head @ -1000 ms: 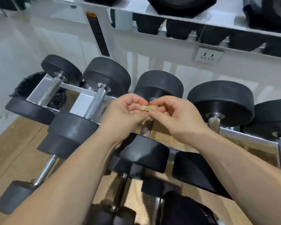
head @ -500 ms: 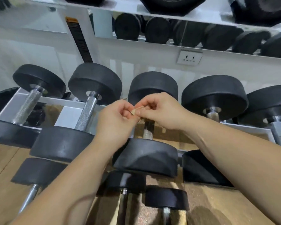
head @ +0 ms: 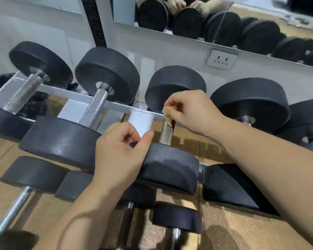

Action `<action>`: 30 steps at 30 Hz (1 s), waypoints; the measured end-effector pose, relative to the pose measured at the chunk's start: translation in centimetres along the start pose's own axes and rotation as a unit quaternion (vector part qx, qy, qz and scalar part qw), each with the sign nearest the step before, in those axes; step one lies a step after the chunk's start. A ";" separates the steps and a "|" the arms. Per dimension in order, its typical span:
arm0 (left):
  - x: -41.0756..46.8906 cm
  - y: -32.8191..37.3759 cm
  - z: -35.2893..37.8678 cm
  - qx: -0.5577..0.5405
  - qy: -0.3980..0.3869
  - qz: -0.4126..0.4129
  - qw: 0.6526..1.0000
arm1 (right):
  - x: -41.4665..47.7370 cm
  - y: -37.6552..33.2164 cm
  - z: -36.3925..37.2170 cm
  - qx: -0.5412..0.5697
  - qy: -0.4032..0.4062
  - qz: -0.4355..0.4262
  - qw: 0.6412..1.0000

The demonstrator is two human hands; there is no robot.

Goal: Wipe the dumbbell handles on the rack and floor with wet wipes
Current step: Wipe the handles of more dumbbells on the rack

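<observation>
Black dumbbells with knurled steel handles lie in a row on a white rack. My right hand pinches a small tan, soiled wipe against the top of the third dumbbell's handle, just below its far weight. My left hand rests with curled fingers on the near weight of that same dumbbell, thumb along its upper edge. A white cylinder stands just beyond my left fingers; whether they touch it I cannot tell.
Two more racked dumbbells lie to the left and others to the right. Smaller dumbbells sit lower down over the wood-and-cork floor. A mirror and a wall socket are behind the rack.
My hands, together before and working the wipe between the fingers, have parted. The right carried the wipe down onto the handle; the left dropped to the near weight. The view moved closer.
</observation>
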State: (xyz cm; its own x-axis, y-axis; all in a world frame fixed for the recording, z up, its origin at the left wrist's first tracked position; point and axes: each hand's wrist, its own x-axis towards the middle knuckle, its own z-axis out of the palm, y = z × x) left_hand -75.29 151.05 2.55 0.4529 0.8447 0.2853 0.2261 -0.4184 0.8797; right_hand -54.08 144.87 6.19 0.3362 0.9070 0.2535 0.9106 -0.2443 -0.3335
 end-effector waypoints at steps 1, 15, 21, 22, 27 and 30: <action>0.0 -0.1 0.0 -0.010 -0.007 -0.005 1.000 | -0.1 0.3 0.2 -0.026 -0.009 -0.004 1.000; -0.5 -0.7 -1.5 0.056 -0.068 0.130 0.988 | -0.4 1.4 1.3 -0.056 -0.022 -0.031 0.998; -1.1 -1.1 -1.6 0.013 -0.095 0.132 0.987 | -0.1 1.3 1.3 -0.010 0.005 0.042 0.999; -1.1 -1.2 -1.5 0.007 -0.096 0.130 0.987 | -0.1 1.3 1.3 -0.002 0.014 0.048 0.999; -1.0 -1.8 -0.2 -0.048 -0.055 0.128 0.989 | -0.1 0.8 1.8 0.006 0.016 0.033 0.999; -1.1 -2.2 0.1 -0.067 -0.048 0.131 0.988 | -1.4 0.0 1.7 0.031 -0.076 -0.040 0.996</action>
State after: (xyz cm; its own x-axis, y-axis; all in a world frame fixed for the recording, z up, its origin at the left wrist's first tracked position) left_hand -76.20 151.02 0.25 0.5616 0.6756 0.4777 -0.0231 -0.5643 0.8253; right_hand -54.99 144.23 4.27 0.2182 0.9653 0.1438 0.9151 -0.1512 -0.3738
